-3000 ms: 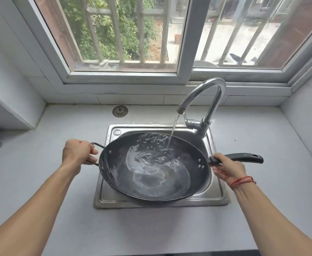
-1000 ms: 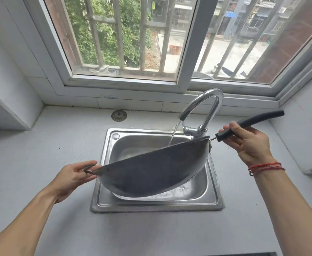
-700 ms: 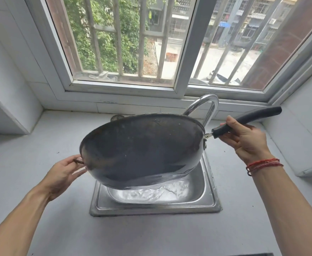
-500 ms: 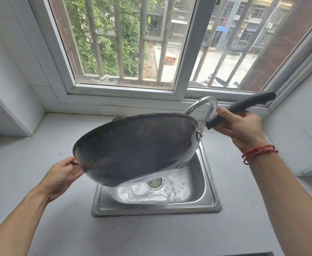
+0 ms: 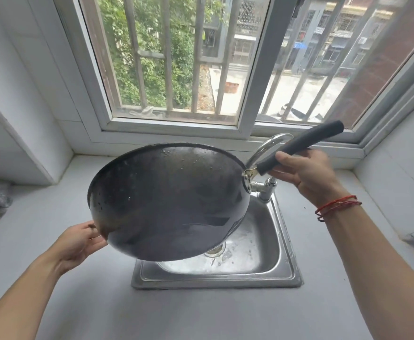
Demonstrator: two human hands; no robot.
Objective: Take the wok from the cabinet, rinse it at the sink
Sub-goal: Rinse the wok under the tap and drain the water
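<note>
Now the wok (image 5: 166, 204) fills the centre of the frame, tipped steeply on edge above the sink (image 5: 285, 268), its dark, water-beaded underside facing the camera. Right of centre, the right hand (image 5: 306, 173) wraps its fingers round the black long handle (image 5: 309, 139), which slants toward the upper right. At lower left, the left hand (image 5: 78, 244) grips the small loop handle (image 5: 92, 226) at the wok's low rim, fingers curled. A curved faucet (image 5: 273, 142) shows behind the wok's right edge. The wet drain (image 5: 215, 250) shows below it. 1 red bracelet (image 5: 336, 207) circles the right wrist; grey counter (image 5: 201, 312) surrounds the sink.
</note>
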